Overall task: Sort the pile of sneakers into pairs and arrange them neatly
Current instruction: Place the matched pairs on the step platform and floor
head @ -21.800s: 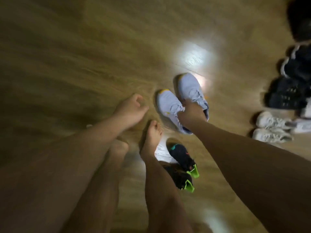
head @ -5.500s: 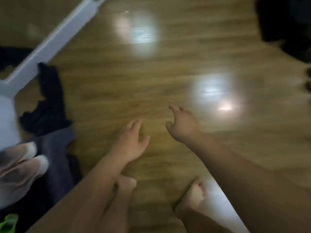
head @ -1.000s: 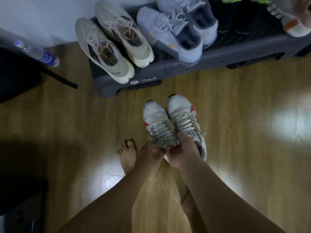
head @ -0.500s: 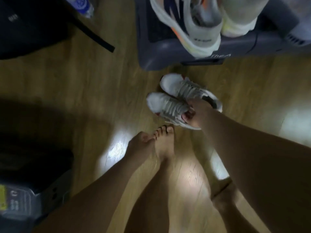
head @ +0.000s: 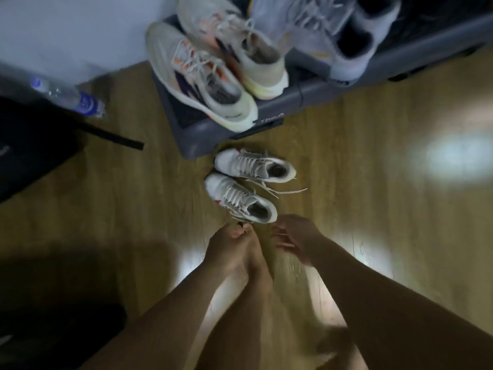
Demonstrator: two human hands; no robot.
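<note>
White pair (head: 248, 182) on floor beside step (head: 202, 129), splayed, laces loose; right hand (head: 296, 239) empty, fingers spread; left hand (head: 226, 249) grip unclear; square toes parallel, tuck laces.

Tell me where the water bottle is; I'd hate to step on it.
The bottle lies at the head view's upper left, against the wall, left of the grey platform.

Two sneakers (head: 246, 184) are lying side by side on the floor (head: 373, 209), just in front of a low platform (head: 266, 121). Two more pairs are sitting on the platform: one pair (head: 213, 62) at its left end, another pair (head: 333, 33) to the right. A bottle (head: 66, 96) is lying left of the platform. Both hands are hovering nearer than the floor sneakers, left hand (head: 229, 249) beside right hand (head: 298, 236).
</note>
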